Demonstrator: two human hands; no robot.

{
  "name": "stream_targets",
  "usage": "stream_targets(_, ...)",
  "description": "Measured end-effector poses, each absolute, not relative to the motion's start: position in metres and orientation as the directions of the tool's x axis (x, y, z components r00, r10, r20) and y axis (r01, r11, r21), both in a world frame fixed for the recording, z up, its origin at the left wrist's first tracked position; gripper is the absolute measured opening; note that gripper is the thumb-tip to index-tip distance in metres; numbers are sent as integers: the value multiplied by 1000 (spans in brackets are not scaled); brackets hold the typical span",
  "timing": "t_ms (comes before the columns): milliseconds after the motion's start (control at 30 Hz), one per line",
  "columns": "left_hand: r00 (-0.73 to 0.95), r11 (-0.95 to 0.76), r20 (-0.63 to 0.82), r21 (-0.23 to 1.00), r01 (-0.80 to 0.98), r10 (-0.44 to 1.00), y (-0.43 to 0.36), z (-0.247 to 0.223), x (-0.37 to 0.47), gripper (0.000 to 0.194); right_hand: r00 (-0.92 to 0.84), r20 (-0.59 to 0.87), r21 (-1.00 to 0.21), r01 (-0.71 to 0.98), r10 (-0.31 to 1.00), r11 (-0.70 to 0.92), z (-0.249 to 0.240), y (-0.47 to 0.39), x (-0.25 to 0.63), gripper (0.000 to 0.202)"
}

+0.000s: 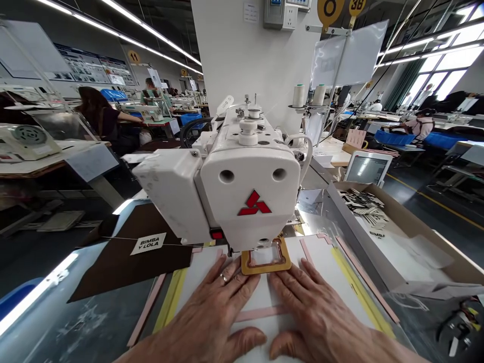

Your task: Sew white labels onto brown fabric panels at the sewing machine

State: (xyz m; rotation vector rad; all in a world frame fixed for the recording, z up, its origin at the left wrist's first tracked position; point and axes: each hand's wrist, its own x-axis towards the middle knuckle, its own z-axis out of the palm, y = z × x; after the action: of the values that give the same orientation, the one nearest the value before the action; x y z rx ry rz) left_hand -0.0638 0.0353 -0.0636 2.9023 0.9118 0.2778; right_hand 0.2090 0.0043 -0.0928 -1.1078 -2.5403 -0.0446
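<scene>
My left hand [223, 300] lies flat with its fingers stretched on a white sheet [272, 335] edged with pink and yellow strips. A ring sits on one of its fingers. My right hand [310, 305] is pressed flat on the same sheet, fingers spread toward the machine. Between and just ahead of the fingertips is a brass-coloured clamp frame [266, 269] under the head of a white sewing machine [251, 186]. The needle area is hidden behind the machine head. To the left, a dark brown fabric piece [124, 262] carries a white "BIMBA Y LOLA" label [148, 244].
A cardboard box [412, 267] at the right holds many loose labels [366, 206]. Behind it stands a small screen [367, 169]. Thread cones [298, 96] rest on a stand behind the machine. Other people sit at sewing tables on both sides, well away from my hands.
</scene>
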Motion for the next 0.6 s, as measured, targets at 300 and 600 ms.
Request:
stream_targets(300,782,-788,118,178,590,612,38,-69,-65,84,-647,338,-87,702,683,707,-95,1,210,94)
stream_targets(600,776,-777,89,170,606,625,36,-66,-62,81,-712,317,-82,637,626,767,-99,7,198,94)
